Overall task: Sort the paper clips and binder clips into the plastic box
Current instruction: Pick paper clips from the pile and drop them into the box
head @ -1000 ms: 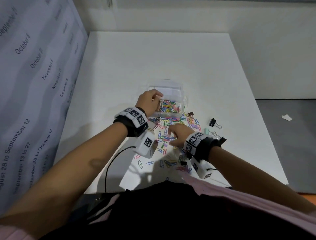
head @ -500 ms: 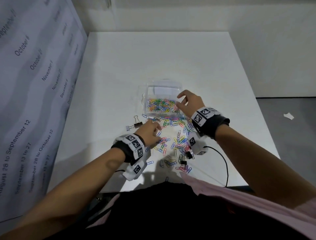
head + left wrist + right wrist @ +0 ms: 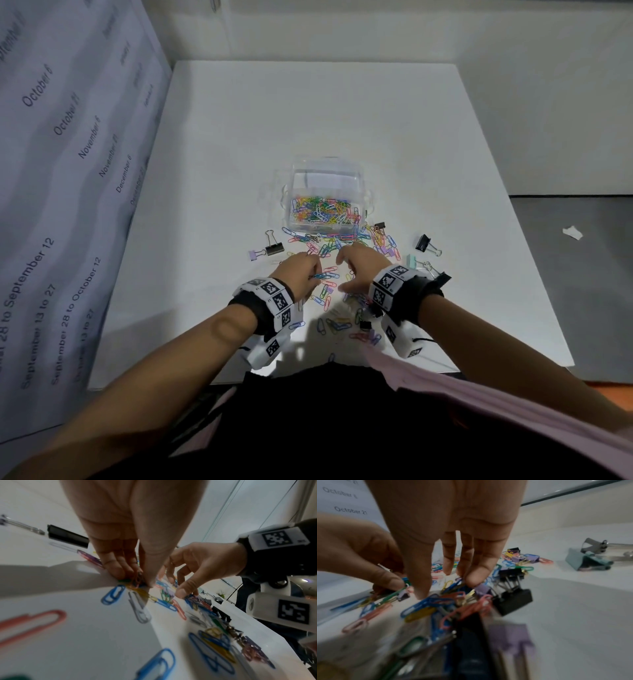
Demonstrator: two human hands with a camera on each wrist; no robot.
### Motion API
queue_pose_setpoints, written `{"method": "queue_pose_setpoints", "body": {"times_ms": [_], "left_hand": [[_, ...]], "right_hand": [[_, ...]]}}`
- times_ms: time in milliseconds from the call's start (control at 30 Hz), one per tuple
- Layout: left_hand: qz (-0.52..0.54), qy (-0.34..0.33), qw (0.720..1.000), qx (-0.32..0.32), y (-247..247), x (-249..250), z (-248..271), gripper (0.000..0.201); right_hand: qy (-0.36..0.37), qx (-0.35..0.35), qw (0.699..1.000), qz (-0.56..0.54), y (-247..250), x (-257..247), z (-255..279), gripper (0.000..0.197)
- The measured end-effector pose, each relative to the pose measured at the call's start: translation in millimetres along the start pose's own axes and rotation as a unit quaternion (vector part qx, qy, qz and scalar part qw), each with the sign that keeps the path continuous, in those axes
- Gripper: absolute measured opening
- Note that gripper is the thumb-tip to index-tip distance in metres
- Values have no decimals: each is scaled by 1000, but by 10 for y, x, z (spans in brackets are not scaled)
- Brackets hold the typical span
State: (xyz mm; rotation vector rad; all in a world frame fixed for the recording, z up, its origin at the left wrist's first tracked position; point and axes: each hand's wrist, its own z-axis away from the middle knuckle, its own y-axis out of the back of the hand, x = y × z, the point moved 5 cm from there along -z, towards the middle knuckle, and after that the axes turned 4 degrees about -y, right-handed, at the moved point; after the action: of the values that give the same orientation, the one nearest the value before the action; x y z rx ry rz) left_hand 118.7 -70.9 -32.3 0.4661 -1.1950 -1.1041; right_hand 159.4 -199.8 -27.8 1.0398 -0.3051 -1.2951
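Note:
A clear plastic box (image 3: 294, 185) stands mid-table, its near compartment filled with coloured paper clips (image 3: 322, 212). Loose paper clips (image 3: 327, 291) lie scattered between the box and me, with binder clips among them. My left hand (image 3: 310, 274) is down on the pile, and in the left wrist view its thumb and fingers pinch a small bunch of paper clips (image 3: 135, 580). My right hand (image 3: 342, 275) hovers just to its right with fingers spread downward. In the right wrist view its fingertips (image 3: 471, 580) touch the pile beside a black binder clip (image 3: 513, 599), gripping nothing.
Binder clips lie around the pile: a black one (image 3: 274, 248) and a purple one (image 3: 254, 255) to the left, a black one (image 3: 424, 242) and a mint one (image 3: 412, 261) to the right. A printed calendar sheet (image 3: 68, 171) hangs along the table's left side.
A second ago my left hand was at the box and my right on the pile. They then swapped. Now the right hand has come back down from the box beside the left.

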Motion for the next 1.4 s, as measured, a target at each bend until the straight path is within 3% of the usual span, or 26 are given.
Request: {"method": "queue_pose_setpoints", "body": {"times_ms": [133,367,533,633,733,833,900,967,1067,1133,1233,1400], "left_hand": [[22,9,1000,15,86,-24,-22,17],[138,29,981,132,625,16,-137,16],[224,52,953,196,958,44,-312,20],[277,74,942,174,958,15,-396,30],[239,73,959,135,877,10,-383,35],[204,37,968,140,814,30,-311,38],[203,20,966,158,765,33,-251,34],[205,14,967,150,669,10,-181,26],[164,7,984,64,471,-56,-93,19],[100,5,995,-3,345,-98,-33,30],[21,9,999,-39,204,-159,49,51],[3,1,999,-44,98,-176,114,48]], "right_hand": [[-3,-9,1000,3,17,-103,36,17],[-22,21,999,-20,90,-72,37,29],[-7,110,991,-69,343,-45,64,30],[-14,159,982,-100,563,-37,30,29],[-11,215,968,-125,807,-23,-31,25],[-6,258,955,-145,971,10,-95,14],[-14,250,960,-127,984,38,-132,17],[-30,188,979,-74,893,59,-168,27],[-31,126,991,6,740,67,-185,24],[-32,151,988,-16,767,74,-168,18],[-24,188,978,-84,880,60,-167,15],[1,239,956,-172,1009,-26,-165,15]]}}
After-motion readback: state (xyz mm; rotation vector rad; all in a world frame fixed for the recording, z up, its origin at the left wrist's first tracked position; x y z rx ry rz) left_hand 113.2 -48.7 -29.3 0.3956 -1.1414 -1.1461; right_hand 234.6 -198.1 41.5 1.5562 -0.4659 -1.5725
